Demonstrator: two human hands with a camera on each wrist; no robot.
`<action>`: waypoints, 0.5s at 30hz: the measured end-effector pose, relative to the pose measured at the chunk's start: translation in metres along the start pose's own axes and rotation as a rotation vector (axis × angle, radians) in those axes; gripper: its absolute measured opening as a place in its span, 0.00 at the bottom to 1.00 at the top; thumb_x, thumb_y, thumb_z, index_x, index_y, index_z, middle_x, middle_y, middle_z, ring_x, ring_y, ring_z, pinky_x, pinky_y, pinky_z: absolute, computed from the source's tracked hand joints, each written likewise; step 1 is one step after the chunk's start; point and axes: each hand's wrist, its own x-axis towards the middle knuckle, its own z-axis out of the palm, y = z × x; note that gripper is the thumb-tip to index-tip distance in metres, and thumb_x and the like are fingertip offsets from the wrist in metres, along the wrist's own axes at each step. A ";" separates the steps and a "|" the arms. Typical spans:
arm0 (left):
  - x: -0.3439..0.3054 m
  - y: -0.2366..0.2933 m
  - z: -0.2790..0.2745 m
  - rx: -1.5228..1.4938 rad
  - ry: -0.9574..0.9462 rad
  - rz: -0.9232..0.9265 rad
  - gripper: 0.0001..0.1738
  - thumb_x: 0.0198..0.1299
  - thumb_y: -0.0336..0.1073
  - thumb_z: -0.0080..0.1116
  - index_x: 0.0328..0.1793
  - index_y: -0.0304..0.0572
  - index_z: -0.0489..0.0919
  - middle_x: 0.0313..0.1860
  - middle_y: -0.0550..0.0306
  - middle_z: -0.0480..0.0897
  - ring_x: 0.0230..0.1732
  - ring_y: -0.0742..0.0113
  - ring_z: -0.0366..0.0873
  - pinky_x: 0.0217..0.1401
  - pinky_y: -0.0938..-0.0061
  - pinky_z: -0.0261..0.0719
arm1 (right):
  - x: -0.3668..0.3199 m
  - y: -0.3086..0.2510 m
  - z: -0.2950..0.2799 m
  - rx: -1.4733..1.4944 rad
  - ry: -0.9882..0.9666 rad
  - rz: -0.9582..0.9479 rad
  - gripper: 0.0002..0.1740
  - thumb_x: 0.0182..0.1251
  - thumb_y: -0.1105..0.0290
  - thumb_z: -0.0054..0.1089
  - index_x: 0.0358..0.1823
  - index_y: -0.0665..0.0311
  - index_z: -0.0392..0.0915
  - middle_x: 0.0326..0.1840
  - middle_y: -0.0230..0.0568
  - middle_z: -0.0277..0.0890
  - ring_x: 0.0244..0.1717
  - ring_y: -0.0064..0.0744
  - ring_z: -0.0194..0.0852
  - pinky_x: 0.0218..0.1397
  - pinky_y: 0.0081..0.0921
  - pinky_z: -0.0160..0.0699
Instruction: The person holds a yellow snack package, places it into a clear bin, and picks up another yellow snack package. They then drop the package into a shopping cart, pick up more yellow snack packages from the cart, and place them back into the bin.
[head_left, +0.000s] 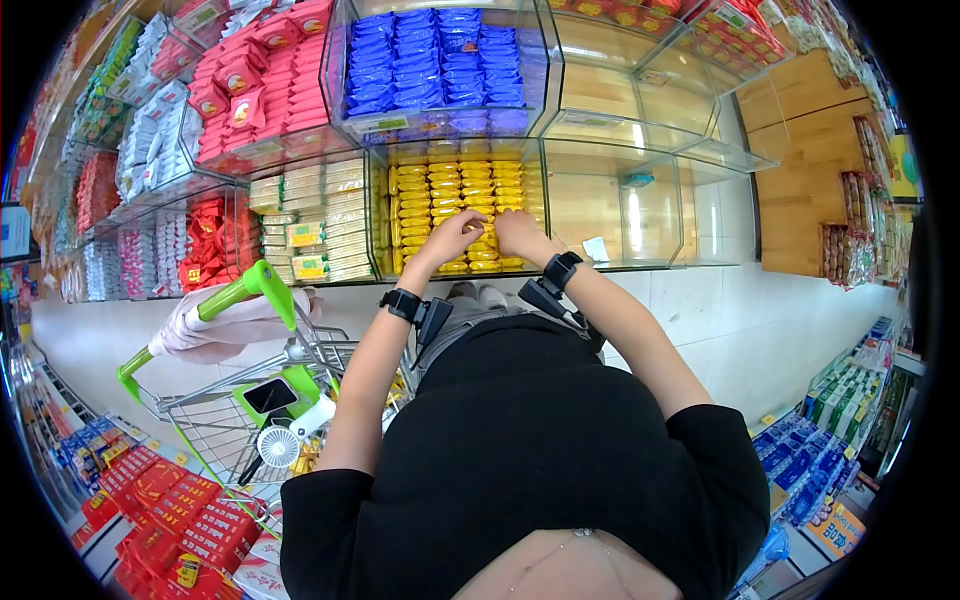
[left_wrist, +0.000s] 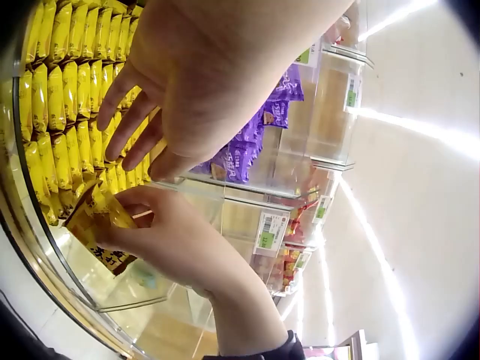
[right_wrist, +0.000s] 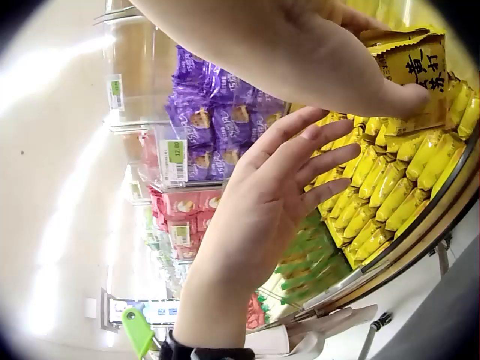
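Observation:
Both hands reach into a clear bin [head_left: 385,215] of yellow snack packets [head_left: 445,190] at chest height. My right hand [head_left: 520,235] pinches one yellow packet [right_wrist: 416,64] between thumb and fingers; the left wrist view shows the same packet [left_wrist: 94,225] in that right hand [left_wrist: 172,240]. My left hand [head_left: 455,238] is just beside it with straight, spread fingers [right_wrist: 315,154] and holds nothing. In the left wrist view the left hand [left_wrist: 187,82] hovers over the stacked rows of yellow packets [left_wrist: 67,97].
A shopping cart [head_left: 230,420] with a green handle [head_left: 250,285] stands at my left, a pale cloth [head_left: 220,325] draped on it. Blue packets [head_left: 430,60] fill the bin above; red packets [head_left: 260,80] are at upper left. To the right is a clear bin [head_left: 610,200].

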 end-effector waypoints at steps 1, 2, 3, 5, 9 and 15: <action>-0.002 0.000 0.001 0.012 0.000 -0.033 0.13 0.55 0.32 0.50 0.47 0.38 0.72 0.39 0.56 0.77 0.36 0.70 0.73 0.41 0.77 0.71 | 0.001 -0.001 0.000 -0.001 -0.008 -0.009 0.14 0.43 0.70 0.55 0.34 0.67 0.76 0.38 0.49 0.73 0.41 0.43 0.74 0.40 0.32 0.75; -0.003 -0.003 0.001 -0.002 0.001 -0.042 0.13 0.56 0.32 0.50 0.47 0.38 0.72 0.39 0.56 0.77 0.36 0.69 0.73 0.41 0.76 0.71 | 0.005 -0.002 0.007 0.005 0.055 0.004 0.14 0.43 0.71 0.55 0.34 0.68 0.76 0.37 0.48 0.74 0.39 0.43 0.74 0.39 0.33 0.75; -0.004 -0.005 0.002 -0.006 0.005 -0.044 0.13 0.56 0.32 0.50 0.47 0.38 0.72 0.39 0.56 0.77 0.36 0.69 0.73 0.41 0.76 0.71 | 0.007 -0.004 0.008 0.001 0.053 0.000 0.14 0.43 0.71 0.55 0.34 0.68 0.76 0.37 0.48 0.74 0.39 0.43 0.74 0.39 0.33 0.75; -0.008 -0.009 0.004 -0.007 0.021 -0.024 0.13 0.55 0.31 0.49 0.48 0.39 0.72 0.39 0.55 0.77 0.37 0.68 0.73 0.41 0.76 0.71 | 0.013 -0.008 0.010 -0.035 0.096 0.044 0.13 0.44 0.70 0.55 0.33 0.67 0.77 0.37 0.48 0.74 0.40 0.42 0.74 0.38 0.33 0.75; -0.016 -0.004 0.002 -0.004 0.010 -0.046 0.14 0.55 0.29 0.48 0.48 0.39 0.72 0.41 0.55 0.77 0.40 0.68 0.74 0.42 0.76 0.71 | 0.023 -0.011 0.021 -0.055 0.102 0.081 0.12 0.46 0.69 0.54 0.34 0.66 0.77 0.37 0.48 0.74 0.40 0.41 0.75 0.38 0.31 0.75; -0.018 -0.009 0.004 -0.043 0.014 -0.083 0.13 0.55 0.31 0.48 0.48 0.38 0.72 0.39 0.55 0.77 0.35 0.70 0.72 0.40 0.77 0.71 | 0.035 -0.014 0.033 -0.145 0.049 0.112 0.13 0.47 0.68 0.53 0.35 0.65 0.77 0.38 0.46 0.74 0.40 0.38 0.75 0.37 0.30 0.75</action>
